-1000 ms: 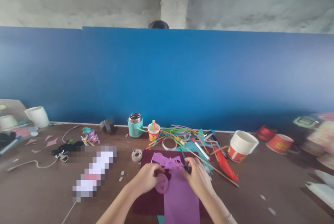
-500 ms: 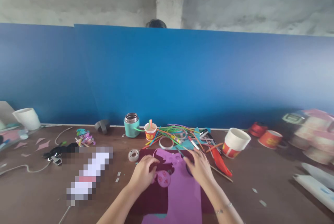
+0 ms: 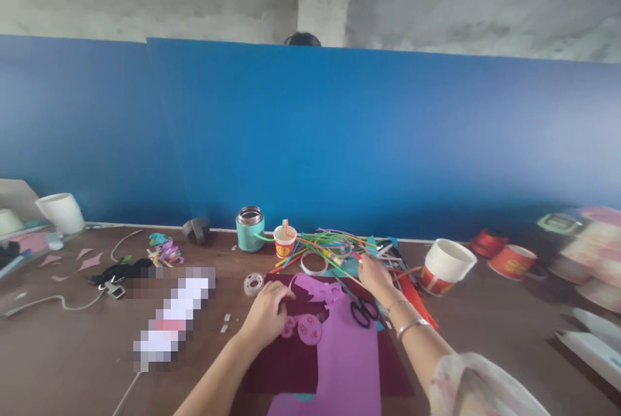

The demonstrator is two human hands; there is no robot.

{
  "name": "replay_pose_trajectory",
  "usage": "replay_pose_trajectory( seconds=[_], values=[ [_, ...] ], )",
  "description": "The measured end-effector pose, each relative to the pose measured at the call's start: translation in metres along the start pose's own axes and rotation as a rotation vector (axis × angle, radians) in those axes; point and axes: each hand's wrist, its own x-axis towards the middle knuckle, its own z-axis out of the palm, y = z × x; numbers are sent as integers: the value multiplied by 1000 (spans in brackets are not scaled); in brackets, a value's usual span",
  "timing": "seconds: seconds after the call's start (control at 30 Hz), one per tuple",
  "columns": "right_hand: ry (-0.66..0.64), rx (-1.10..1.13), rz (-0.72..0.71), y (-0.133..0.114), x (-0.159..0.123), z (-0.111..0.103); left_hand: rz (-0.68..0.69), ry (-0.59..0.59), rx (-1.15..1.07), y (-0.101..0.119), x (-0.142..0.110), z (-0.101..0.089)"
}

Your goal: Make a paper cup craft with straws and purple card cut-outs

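Note:
My right hand (image 3: 374, 275) reaches to the front of the craft pile, its fingers closed at a red-and-white marker (image 3: 358, 256) whose red end shows past the fingertips. My left hand (image 3: 268, 311) rests on the dark red paper (image 3: 281, 367), fingers loosely bent and apart, with nothing visible in it. Close to its fingertips lie a pink round cutout (image 3: 309, 329) with red drawings and a smaller one partly under the hand. A cut purple sheet (image 3: 347, 358) lies over the dark paper. Black-handled scissors (image 3: 363, 312) lie on its right edge, left of my right forearm.
Behind the paper are colourful pipe cleaners (image 3: 334, 244), a tape roll (image 3: 253, 284), a small cup (image 3: 285, 241) and a mint jar (image 3: 250, 229). Stacked paper cups (image 3: 446, 266) and a red cup (image 3: 512, 261) stand right. A blue partition (image 3: 310, 138) closes the back.
My right hand has moved from above the purple sheet forward to the marker, uncovering the scissors' handles. My left hand stays by the round cutouts. The view has shifted slightly.

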Motion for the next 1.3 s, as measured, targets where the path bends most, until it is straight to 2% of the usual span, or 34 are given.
replay_pose_trajectory(
  seconds=[0.13,0.23,0.37,0.5,0.6,0.77,0.87,0.97,1.07,1.13,1.2,1.3],
  values=[
    [63,52,-11,-9,-6,-4,22,-109,19,18,-4,5],
    [63,111,-87,-22,-21,-10,9,-206,98,28,-9,13],
    [10,193,-251,-42,-50,-14,19,-269,138,29,-12,16],
    [-28,222,-313,-54,-72,-11,66,-306,120,28,-11,7],
    [-52,217,-314,-56,-78,-7,66,-301,133,30,-11,4],
    [-94,189,-287,-59,-81,-6,17,-276,176,35,-12,9],
    [-110,158,-221,-61,-83,-6,7,-307,169,37,-12,7],
    [-62,173,-156,-60,-85,-7,12,-329,140,36,-10,2],
    [14,370,-215,-59,-86,-12,-8,-320,124,33,-9,-2],
    [-7,641,-223,-60,-88,-17,-19,-303,114,30,-9,-2],
    [-113,985,-137,-63,-91,-21,-12,-277,104,28,-8,0],
    [-351,1403,-18,-69,-100,-23,4,-234,114,28,-8,0]
  ],
)
